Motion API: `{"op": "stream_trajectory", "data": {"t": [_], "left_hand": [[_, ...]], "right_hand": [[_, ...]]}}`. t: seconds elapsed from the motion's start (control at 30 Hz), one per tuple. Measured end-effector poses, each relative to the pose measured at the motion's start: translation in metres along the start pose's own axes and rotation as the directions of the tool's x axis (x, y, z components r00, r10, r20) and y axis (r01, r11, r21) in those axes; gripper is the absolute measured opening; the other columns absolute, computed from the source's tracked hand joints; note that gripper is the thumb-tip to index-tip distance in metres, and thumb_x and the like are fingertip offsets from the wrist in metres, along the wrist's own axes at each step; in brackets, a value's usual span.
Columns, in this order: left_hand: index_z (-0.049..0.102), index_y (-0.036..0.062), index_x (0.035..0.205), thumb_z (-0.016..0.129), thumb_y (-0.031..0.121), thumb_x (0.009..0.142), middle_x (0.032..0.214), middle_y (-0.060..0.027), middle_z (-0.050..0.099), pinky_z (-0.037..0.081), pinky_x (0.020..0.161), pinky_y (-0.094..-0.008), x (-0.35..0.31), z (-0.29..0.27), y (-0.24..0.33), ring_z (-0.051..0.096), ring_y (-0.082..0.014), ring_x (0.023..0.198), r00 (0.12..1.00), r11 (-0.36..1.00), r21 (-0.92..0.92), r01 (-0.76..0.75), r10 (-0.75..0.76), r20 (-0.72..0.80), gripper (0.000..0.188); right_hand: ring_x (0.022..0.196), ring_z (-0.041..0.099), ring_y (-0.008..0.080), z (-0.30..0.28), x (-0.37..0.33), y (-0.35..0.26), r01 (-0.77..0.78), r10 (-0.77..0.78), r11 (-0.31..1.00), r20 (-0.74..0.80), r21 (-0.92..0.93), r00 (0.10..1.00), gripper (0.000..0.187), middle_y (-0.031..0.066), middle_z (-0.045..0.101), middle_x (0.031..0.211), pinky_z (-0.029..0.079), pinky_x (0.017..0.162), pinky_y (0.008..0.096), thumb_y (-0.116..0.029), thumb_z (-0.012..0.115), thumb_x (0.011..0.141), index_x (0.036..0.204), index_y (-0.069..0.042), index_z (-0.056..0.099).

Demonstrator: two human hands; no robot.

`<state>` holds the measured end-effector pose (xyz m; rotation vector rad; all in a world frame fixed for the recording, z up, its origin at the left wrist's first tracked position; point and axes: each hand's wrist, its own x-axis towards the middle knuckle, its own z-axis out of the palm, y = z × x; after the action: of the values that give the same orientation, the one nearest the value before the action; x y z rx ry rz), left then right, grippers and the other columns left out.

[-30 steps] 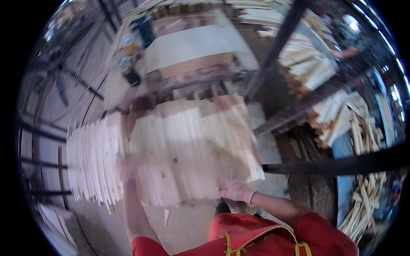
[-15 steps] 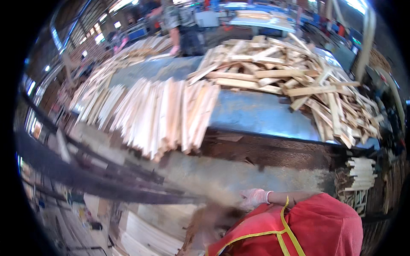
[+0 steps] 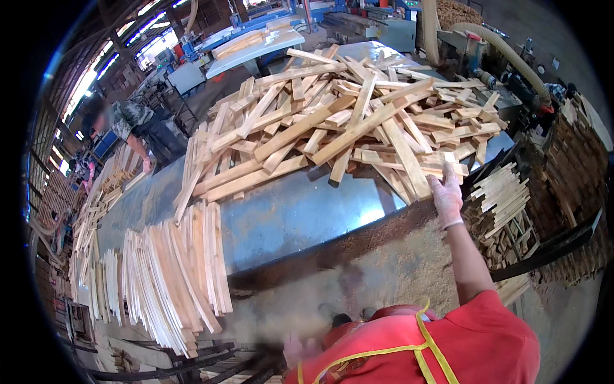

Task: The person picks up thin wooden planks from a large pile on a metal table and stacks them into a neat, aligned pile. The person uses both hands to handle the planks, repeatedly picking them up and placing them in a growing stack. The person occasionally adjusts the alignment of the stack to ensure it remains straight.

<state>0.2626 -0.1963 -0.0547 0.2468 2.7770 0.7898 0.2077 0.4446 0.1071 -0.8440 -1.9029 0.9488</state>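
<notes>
My right hand [image 3: 448, 197], in a pale work glove, reaches out to the near right edge of a heap of loose wooden strips [image 3: 332, 121]. Its fingers stretch over the ends of strips there, thumb apart; I cannot tell how firmly they touch. One broad strip [image 3: 407, 160] slopes down toward the table edge just left of that hand. My left hand [image 3: 299, 349], also gloved, hangs low beside my red apron [image 3: 384, 345], smeared by motion. Left of the heap, a row of wooden strips [image 3: 169, 275] lies side by side over the table's near edge.
The metal-topped table [image 3: 294, 217] bears the heap and the row. A smaller stack of strips [image 3: 502, 198] stands at the right, with dark stacked wood [image 3: 569, 192] beyond. Another person [image 3: 144, 128] stands at the table's far left. Dark metal bars [image 3: 166, 371] run at lower left.
The view has swung right, so the heap now sits nearer the middle. My right arm has stretched from beside my body out to the heap. My left hand has come into sight, blurred.
</notes>
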Motion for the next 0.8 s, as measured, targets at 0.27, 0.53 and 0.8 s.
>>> {"op": "stream_trajectory", "data": {"t": [0.27,0.53,0.8], "left_hand": [[0.046,-0.0008,0.157,0.069,0.041,0.097,0.160,-0.0256,0.048,0.040,0.122,-0.0482,0.144,-0.088,0.089,0.047,-0.0403,0.148,0.965,0.982,-0.147,-0.115,0.146,0.218,0.077],[0.062,-0.0053,0.136,0.073,0.040,0.096,0.135,-0.0248,0.069,0.052,0.105,-0.0399,0.290,-0.109,0.160,0.068,-0.0354,0.123,0.904,0.795,-0.597,0.109,0.172,0.393,0.061],[0.070,0.0049,0.125,0.077,0.038,0.086,0.133,-0.0168,0.066,0.048,0.107,-0.0460,0.333,-0.125,0.027,0.060,-0.0354,0.124,0.964,0.951,0.273,0.147,-0.076,-0.254,0.051]], "right_hand": [[0.084,0.068,0.0191,0.094,-0.184,-0.080,-0.951,0.335,0.157,0.892,0.267,0.305,0.040,0.0064,0.073,0.102,0.059,0.076,0.0391,-0.022,0.076,0.100,0.133,-0.004,0.063],[0.098,0.068,0.0149,0.219,-0.277,-0.112,-0.751,0.128,0.633,0.982,-0.188,-0.138,0.050,0.0055,0.073,0.117,0.057,0.084,0.0321,-0.021,0.078,0.097,0.140,-0.003,0.059],[0.139,0.056,0.0345,0.295,-0.094,-0.042,0.522,-0.147,0.819,0.793,-0.237,0.591,0.071,0.0158,0.061,0.150,0.044,0.119,0.0454,-0.035,0.083,0.085,0.147,-0.010,0.059]]}}
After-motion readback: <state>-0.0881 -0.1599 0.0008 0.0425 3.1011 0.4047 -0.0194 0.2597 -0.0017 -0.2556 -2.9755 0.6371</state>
